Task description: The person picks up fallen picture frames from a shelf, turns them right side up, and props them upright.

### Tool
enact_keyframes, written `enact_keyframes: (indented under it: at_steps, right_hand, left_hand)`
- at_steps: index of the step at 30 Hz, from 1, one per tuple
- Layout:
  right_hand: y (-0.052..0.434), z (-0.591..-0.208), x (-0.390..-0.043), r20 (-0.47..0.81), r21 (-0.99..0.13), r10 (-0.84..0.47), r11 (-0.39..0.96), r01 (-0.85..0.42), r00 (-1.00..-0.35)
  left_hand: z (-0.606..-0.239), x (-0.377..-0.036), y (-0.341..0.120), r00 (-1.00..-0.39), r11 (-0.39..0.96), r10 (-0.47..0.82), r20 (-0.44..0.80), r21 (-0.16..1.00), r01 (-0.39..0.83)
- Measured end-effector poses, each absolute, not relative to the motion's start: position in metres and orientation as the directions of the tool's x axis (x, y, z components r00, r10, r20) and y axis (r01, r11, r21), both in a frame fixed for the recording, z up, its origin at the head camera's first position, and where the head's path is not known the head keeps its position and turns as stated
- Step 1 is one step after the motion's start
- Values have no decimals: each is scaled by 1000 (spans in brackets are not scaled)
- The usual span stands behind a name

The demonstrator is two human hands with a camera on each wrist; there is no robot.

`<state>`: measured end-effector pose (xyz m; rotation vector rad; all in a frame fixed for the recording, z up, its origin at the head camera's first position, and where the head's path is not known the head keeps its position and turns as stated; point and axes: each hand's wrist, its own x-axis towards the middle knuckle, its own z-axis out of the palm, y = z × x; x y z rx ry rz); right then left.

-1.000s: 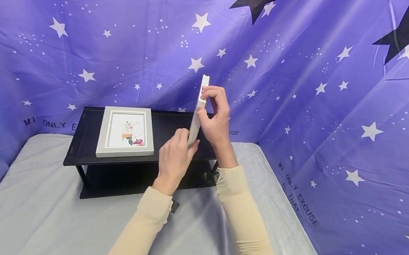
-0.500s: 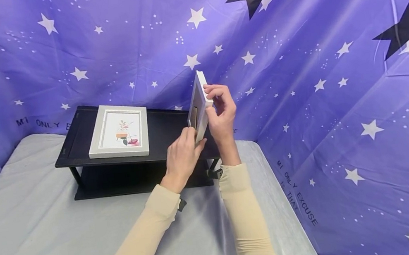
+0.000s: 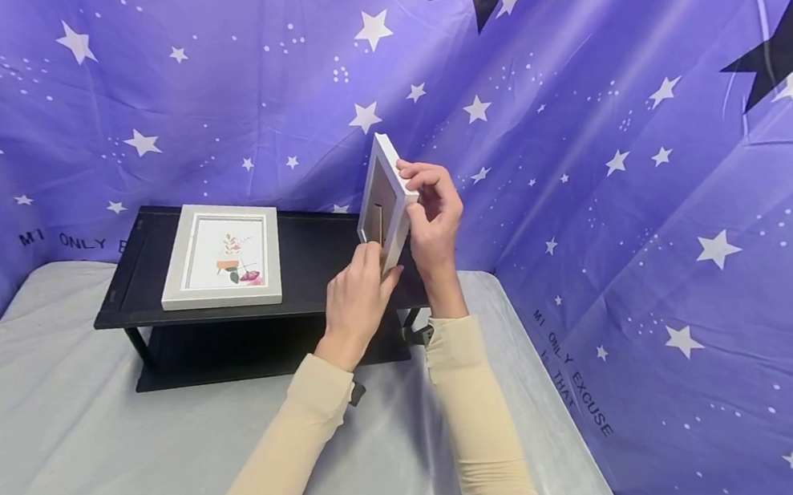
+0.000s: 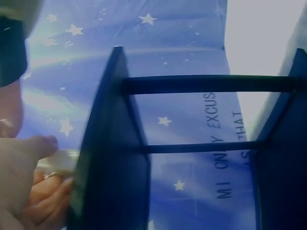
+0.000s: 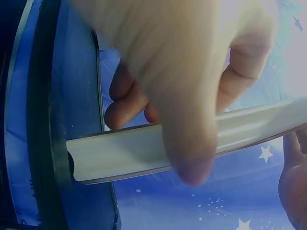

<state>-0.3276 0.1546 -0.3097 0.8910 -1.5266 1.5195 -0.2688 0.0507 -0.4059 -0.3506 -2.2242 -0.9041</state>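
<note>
A white picture frame [image 3: 401, 235] stands tilted over the right part of a black two-tier shelf [image 3: 313, 248], its brown backing with a stand strut facing left. My left hand [image 3: 354, 300] grips its lower near end, fingers on the back and thumb on the edge. Higher up, my right hand [image 3: 435, 223] pinches the frame's edge; in the right wrist view the thumb crosses that white edge [image 5: 120, 155]. Whether the frame touches the shelf top is hidden by my hands. A second picture frame [image 3: 223, 254], with a flower print, lies face up on the shelf's left part.
The shelf stands on a grey cloth-covered surface [image 3: 173, 465]. Behind and to the right hangs a purple star-patterned curtain [image 3: 582, 220]. Beneath the shelf top is a lower black board [image 3: 233, 353], joined to it by dark rods [image 4: 206, 84].
The held frame has turned from nearly edge-on, so more of its back shows. Both hands have shifted slightly right with it. The flat frame appears further left as the head view moved.
</note>
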Motion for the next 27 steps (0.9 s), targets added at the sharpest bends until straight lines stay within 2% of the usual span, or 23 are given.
enact_keyframes:
  at_steps: [8,15,27]
  right_hand:
    - [156,-311,-328,892,-449,79,19,-894,-446]
    - [154,-314,-327,882,-467,66,1,-884,-466]
    - [153,-311,-324,879,-474,66,19,-880,-472]
  left_hand:
    - [-395,-266,32,-802,663,-17,597,607,439]
    - [-391,-273,23,-841,749,65,538,530,397]
    - [-381,-274,2,-822,788,112,558,453,416]
